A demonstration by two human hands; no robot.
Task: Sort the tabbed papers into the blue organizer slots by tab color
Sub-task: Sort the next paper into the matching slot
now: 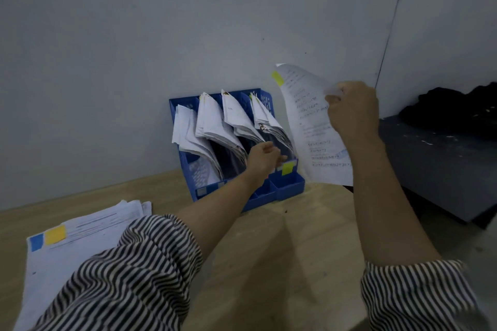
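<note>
Organizer (287, 188) slots full of papers (215, 121)

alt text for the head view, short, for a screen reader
A person's right hand holds up a yellow-tabbed sheet beside a blue organizer full of papers, while the left hand reaches into its rightmost slot. More tabbed papers lie on the wooden table.

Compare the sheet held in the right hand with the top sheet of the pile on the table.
The held sheet hangs upright in the air, gripped by the right hand; the top sheet lies flat on the pile. The held sheet's tab is yellow-green, the top sheet's orange-yellow, beside a blue tab in the pile. Both are white printed pages.
</note>
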